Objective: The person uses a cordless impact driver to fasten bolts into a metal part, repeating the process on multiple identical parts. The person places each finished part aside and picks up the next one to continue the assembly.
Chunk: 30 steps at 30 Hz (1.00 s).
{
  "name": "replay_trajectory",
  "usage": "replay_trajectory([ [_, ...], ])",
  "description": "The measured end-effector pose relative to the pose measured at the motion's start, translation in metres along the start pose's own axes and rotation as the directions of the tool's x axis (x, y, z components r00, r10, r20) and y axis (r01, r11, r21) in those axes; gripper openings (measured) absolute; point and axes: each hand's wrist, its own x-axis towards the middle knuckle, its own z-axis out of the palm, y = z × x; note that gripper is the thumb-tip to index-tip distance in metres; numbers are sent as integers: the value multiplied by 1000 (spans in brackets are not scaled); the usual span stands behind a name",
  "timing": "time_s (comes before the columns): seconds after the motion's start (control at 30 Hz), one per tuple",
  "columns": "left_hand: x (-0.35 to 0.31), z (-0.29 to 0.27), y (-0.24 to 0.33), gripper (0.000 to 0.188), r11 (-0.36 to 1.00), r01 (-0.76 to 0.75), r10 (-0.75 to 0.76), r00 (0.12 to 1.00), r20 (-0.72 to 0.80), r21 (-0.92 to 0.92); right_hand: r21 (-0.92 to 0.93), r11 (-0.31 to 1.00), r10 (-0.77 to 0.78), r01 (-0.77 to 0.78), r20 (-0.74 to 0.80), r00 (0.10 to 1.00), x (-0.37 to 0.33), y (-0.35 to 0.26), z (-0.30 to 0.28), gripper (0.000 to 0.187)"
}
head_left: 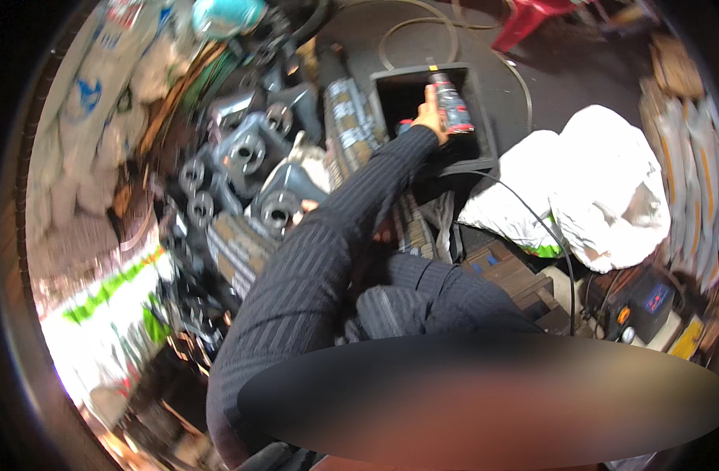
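Observation:
My left arm stretches across to a black open bin [485,153]. There my left hand [430,118] is closed around the side of a black-and-red tool [455,106], roughly cylindrical, held over the bin; blur hides its exact kind. My right arm passes beneath the left one and is largely covered by it. A few fingertips, apparently of my right hand [307,206], show beside a dark plastic part with a round ringed opening [279,210]. The rest of that hand is hidden. Several similar dark parts [246,153] lie heaped to the left.
White plastic sacks [607,188] stand right of the bin, with a black cable [532,216] running past. A dark device [650,298] sits at the lower right. Clear bags [85,141] fill the left. A thin hose [387,39] coils on the floor beyond, near something red [528,20].

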Motion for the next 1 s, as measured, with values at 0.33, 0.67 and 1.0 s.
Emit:
replay_trajectory([
  [0.33, -184, -230, -14, 44, 882, -388, 446, 871, -208, 269, 195, 981, -30, -4, 170, 985, 34, -19, 50, 48],
  [0.67, -379, -295, -42, 51, 779, -113, -381, 696, -609, -617, -25, 956, -246, 291, 470, 848, -29, -107, 137, 29],
  [1.0, -424, -411, -136, 30, 447, -494, -645, 400, -651, -746, -336, 716, -154, 612, 780, 607, -101, -175, 245, 54],
])
